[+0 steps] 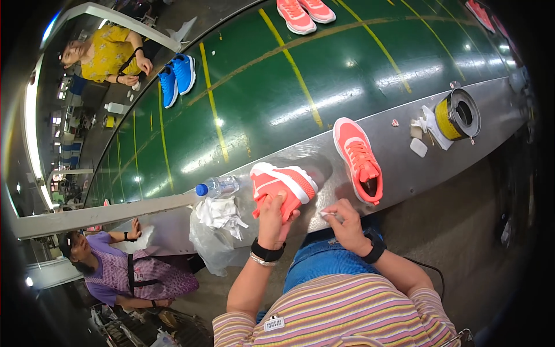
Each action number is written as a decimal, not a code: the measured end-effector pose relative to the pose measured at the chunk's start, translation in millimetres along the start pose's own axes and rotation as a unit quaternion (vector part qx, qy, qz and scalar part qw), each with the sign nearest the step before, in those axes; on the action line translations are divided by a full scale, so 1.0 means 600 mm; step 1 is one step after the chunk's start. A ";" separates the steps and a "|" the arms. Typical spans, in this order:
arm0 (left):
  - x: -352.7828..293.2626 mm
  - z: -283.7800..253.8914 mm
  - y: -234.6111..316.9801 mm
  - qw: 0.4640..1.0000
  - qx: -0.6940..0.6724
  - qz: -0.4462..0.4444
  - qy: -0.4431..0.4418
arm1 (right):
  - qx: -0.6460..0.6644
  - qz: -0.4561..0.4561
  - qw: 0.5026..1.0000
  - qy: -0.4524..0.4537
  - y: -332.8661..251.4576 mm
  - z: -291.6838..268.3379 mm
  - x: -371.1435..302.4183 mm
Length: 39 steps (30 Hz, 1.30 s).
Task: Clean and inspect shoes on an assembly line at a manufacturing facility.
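Note:
A coral sneaker (285,182) with a white sole is gripped in my left hand (274,217), its sole side tilted up and away from me. My right hand (345,224) is close by on the right, thumb and fingers pinched on a small whitish piece (325,214), too small to name for certain. It is apart from the shoe. Just beyond my right hand a second coral sneaker (358,156) stands upright on the metal ledge (399,173), toe pointing toward the green belt.
A clear bottle with a blue cap (218,186) and white cloths (219,214) lie left of my hand. A yellow-banded tin (457,114) sits at the right. The green belt (248,104) carries blue sneakers (177,78) and coral sneakers (305,14). Two people stand at the left.

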<state>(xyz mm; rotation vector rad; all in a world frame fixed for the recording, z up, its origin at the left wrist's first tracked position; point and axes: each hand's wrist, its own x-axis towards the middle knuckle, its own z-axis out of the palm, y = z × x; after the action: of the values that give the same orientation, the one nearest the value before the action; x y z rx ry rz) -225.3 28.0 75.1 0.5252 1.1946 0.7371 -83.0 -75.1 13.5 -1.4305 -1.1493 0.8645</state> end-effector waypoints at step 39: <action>-0.068 0.001 -0.032 0.996 0.028 0.054 -0.065 | 0.093 -0.060 0.992 -0.053 -0.067 -0.006 0.042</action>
<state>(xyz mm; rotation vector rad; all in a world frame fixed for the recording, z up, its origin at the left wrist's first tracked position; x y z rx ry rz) -228.0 -15.3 87.5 0.6791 1.0749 0.7513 -80.3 -52.9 55.2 -1.1646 -1.1884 0.9449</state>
